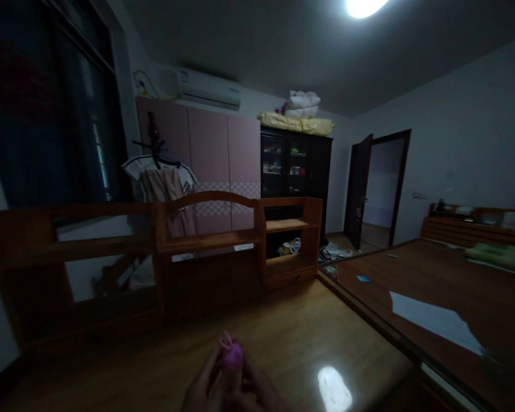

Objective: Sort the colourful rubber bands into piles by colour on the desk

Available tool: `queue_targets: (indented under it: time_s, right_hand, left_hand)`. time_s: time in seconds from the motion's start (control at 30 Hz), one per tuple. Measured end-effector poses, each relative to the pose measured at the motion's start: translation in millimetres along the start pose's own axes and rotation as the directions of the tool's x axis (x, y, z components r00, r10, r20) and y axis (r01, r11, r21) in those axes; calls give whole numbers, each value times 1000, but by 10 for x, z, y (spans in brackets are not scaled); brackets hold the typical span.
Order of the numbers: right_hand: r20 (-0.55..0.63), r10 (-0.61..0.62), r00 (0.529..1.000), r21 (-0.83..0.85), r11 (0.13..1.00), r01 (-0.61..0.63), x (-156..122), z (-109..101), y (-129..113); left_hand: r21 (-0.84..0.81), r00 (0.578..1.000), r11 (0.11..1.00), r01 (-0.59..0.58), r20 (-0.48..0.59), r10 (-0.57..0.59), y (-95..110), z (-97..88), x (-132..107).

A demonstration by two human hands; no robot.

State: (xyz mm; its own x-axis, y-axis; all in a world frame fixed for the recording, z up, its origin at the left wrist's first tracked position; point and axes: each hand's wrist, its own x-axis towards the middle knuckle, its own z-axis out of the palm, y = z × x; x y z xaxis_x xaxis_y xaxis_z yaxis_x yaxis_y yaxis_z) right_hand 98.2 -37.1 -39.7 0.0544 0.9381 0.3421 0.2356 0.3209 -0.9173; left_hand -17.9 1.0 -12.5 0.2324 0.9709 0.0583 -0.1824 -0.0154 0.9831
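Observation:
At the bottom edge of the view my left hand (203, 386) and my right hand (261, 389) are pressed together over a wooden desk (283, 332). Between their fingertips they pinch a small pink object (230, 352), which sticks up above the fingers. The frame edge cuts off both hands and the room is dim, so what the pink object is cannot be made out.
A wooden shelf unit (214, 234) stands along the desk's far side. A dark wooden bed platform (455, 286) with a white sheet of paper (433, 320) lies to the right. Behind are pink wardrobes (210, 154), a dark cabinet (296, 166) and an open door (360, 189).

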Motion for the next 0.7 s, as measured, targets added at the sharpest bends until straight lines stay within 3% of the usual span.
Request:
queue_targets:
  time_s: [0.13, 0.3, 0.4, 0.47, 0.5, 0.57, 0.63, 0.7]
  right_hand:
    - [21, -77, 997, 38, 996, 77, 234, -41, 114]
    - [-49, -191, 980, 48, 980, 193, 429, 33, 214]
    - [9, -256, 967, 32, 966, 256, 494, 19, 177]
    - [52, -263, 963, -21, 964, 265, 537, -16, 134]
    - [68, -264, 962, -54, 962, 268, 559, -35, 117]
    - [85, -258, 963, -117, 957, 266, 603, -64, 98]
    - [101, -262, 960, -173, 945, 276, 637, -82, 97]
    - [119, -268, 956, -213, 933, 288, 654, -89, 107]
  left_hand:
    - [101, 993, 988, -116, 21, 115, 57, -47, 224]
    - [204, 949, 958, -201, -204, 242, -36, 55, 325]
    - [220, 918, 955, -198, -300, 260, -55, 35, 363]
    - [200, 909, 949, -243, -294, 294, -8, -67, 388]
    - [193, 918, 942, -276, -238, 318, 36, -139, 399]
    - [235, 939, 913, -334, 6, 343, 162, -303, 423]
    - [386, 912, 839, -384, 299, 280, 310, -455, 460]
    - [555, 883, 711, -431, 422, 206, 443, -559, 513]
